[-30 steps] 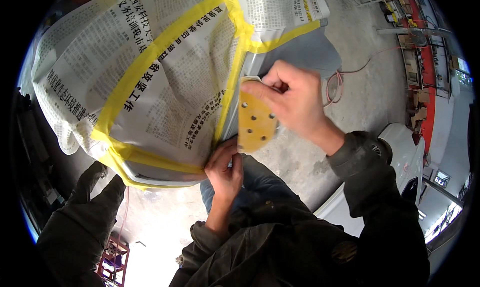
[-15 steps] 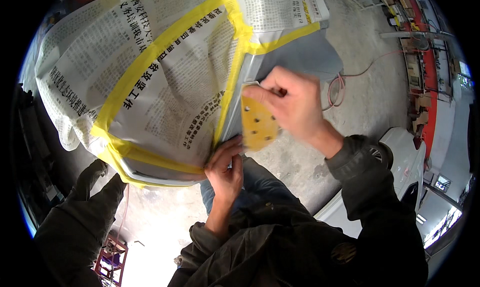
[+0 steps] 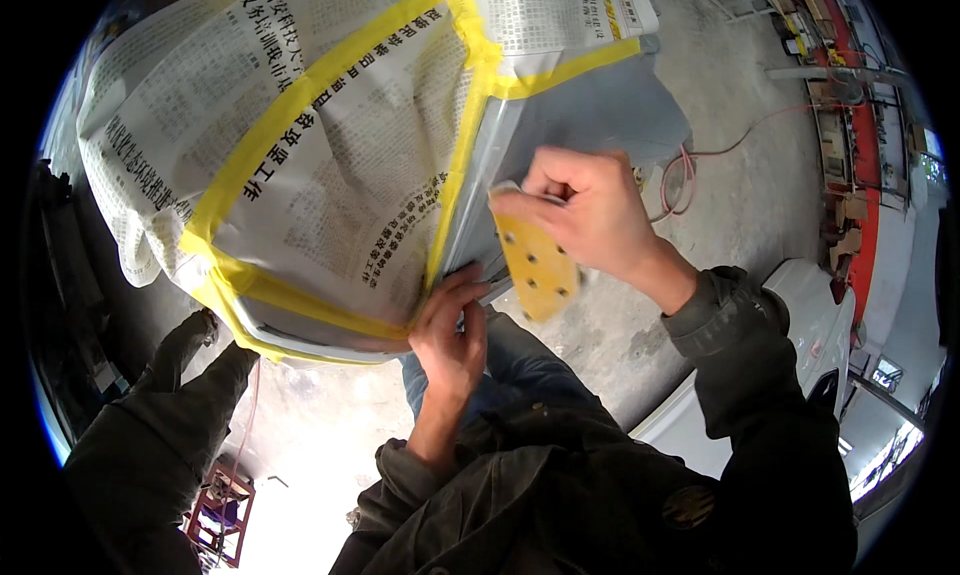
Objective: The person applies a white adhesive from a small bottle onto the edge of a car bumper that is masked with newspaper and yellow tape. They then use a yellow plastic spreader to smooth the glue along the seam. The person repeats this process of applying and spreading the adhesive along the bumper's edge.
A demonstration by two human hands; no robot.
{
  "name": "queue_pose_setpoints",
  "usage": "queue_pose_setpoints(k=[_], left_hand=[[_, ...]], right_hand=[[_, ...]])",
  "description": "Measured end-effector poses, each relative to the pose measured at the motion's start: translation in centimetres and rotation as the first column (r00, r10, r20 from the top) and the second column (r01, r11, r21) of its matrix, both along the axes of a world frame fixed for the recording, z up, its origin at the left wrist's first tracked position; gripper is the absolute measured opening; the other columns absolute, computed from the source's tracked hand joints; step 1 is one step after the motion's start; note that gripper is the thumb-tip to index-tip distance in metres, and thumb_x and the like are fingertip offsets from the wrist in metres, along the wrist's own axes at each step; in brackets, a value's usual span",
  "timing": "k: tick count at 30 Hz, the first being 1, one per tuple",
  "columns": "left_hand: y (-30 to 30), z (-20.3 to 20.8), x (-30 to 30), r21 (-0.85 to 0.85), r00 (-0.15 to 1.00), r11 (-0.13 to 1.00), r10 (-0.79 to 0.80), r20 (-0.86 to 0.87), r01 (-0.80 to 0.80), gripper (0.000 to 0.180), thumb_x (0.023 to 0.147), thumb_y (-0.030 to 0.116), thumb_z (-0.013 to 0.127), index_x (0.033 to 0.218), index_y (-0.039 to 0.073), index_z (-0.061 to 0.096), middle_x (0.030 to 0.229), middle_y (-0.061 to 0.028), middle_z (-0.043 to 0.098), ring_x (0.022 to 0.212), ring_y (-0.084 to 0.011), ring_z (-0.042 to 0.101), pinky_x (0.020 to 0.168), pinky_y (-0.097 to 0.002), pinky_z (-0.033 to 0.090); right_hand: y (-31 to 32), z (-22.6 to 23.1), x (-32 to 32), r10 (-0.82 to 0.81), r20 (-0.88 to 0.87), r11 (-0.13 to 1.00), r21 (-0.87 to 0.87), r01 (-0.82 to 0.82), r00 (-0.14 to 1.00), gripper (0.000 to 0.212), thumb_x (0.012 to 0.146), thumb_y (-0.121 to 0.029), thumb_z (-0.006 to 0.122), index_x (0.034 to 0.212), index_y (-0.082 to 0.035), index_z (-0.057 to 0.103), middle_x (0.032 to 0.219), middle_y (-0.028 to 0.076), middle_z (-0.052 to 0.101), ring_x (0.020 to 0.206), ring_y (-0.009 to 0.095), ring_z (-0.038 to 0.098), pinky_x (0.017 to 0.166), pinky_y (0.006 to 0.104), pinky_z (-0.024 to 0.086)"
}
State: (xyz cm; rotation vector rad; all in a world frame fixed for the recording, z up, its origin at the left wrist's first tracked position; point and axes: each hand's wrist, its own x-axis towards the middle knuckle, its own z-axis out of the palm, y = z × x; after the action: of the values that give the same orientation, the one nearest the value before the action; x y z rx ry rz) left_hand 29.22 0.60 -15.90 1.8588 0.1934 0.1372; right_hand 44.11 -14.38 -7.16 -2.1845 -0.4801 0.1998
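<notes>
Pinching a perforated yellow sheet (image 3: 545,273) at the frame's centre, your right hand (image 3: 605,215) has its fingers closed on the upper end; below and left, your left hand (image 3: 450,337) touches the grey panel (image 3: 600,105), fingers bent, grip unclear.

A grey, stained concrete floor (image 3: 735,225) spreads beneath everything, a reddish hose (image 3: 692,178) looped on it at 2 o'clock, and bright light washes it almost white around 7 o'clock, near a red metal rack (image 3: 246,523). Cluttered shelving (image 3: 832,140) stands between 2 and 3 o'clock, beside a pale wall (image 3: 893,275) with a red band (image 3: 867,240) at 3. Toward 4 o'clock, a white car (image 3: 690,430) is parked and daylight glares through windows (image 3: 892,460).
</notes>
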Motion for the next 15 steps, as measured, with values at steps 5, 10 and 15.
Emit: queue_pose_setpoints(k=[5,10,15], left_hand=[[-0.2,2.1,2.8,0.409,0.930,0.906,-0.237,0.280,0.108,0.040,0.083,-0.005,0.059,0.123,-0.001,0.061,0.140,-0.0246,0.052,0.132,-0.0429,0.047,0.108,-0.0474,0.040],[-2.9,4.1,9.1,0.478,0.899,0.872,-0.289,0.328,0.107,0.069,0.086,0.013,0.065,0.147,-0.001,0.036,0.155,-0.0260,0.030,0.144,-0.0456,0.028,0.115,-0.0565,0.025],[-2.4,2.6,8.1,0.627,0.913,0.772,-0.324,0.248,0.104,0.075,0.084,0.020,0.068,0.148,0.000,0.034,0.156,-0.0236,0.029,0.145,-0.0432,0.026,0.116,-0.0571,0.023]], right_hand=[[-3.4,2.1,-2.3,-0.210,-0.204,0.967,0.103,0.235,0.956,0.030,0.084,-0.011,0.080,0.070,-0.003,0.054,0.061,-0.005,0.052,0.057,-0.001,0.044,0.049,0.0188,0.035],[-4.7,0.8,-5.7,-0.341,-0.282,0.909,0.147,0.391,0.897,0.030,0.085,-0.012,0.079,0.070,-0.003,0.055,0.062,-0.005,0.054,0.056,-0.001,0.044,0.049,0.0186,0.035],[-5.1,0.5,-7.4,-0.350,-0.318,0.893,0.171,0.416,0.881,0.029,0.086,-0.014,0.079,0.071,-0.003,0.057,0.063,-0.003,0.057,0.057,-0.001,0.047,0.050,0.0182,0.036]])
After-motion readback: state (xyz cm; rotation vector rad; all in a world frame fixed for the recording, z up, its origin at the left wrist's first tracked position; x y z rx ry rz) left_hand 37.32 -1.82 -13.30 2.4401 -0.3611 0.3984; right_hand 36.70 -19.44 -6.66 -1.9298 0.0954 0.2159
